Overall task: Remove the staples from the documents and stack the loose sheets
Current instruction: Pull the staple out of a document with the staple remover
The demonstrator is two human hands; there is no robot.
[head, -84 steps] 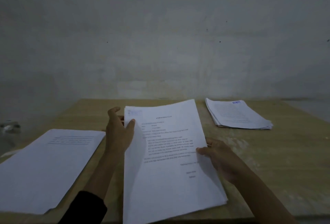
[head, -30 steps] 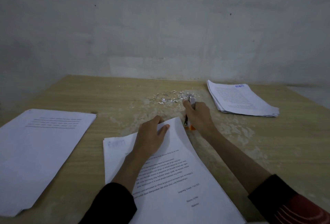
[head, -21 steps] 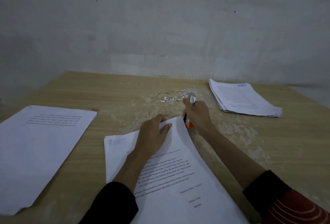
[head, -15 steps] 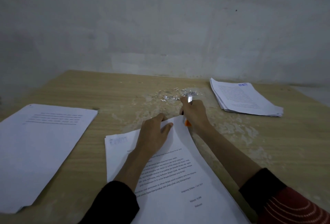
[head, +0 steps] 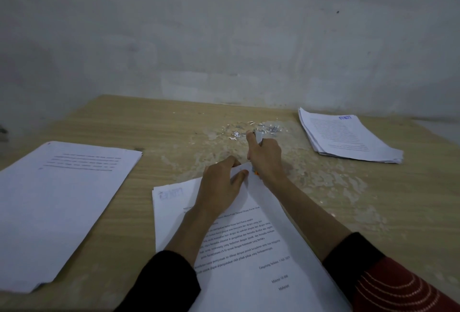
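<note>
A printed document (head: 249,249) of several sheets lies on the wooden table (head: 174,137) in front of me, its top right corner raised. My left hand (head: 221,184) pinches that corner, thumb on top. My right hand (head: 265,155) grips a staple remover (head: 258,137) with a metal tip and an orange end, right beside the corner. A scatter of pulled staples (head: 254,128) lies just beyond it. A pile of printed sheets (head: 57,202) sits at the left. A thicker stack of documents (head: 346,137) sits at the far right.
A grey wall (head: 224,38) stands directly behind the table's far edge. The tabletop around the staples is worn and patchy.
2.8 s ago both hands held the document up; it has since been laid down. Over the last second the right hand with the staple remover has stayed at the corner, shifting only slightly.
</note>
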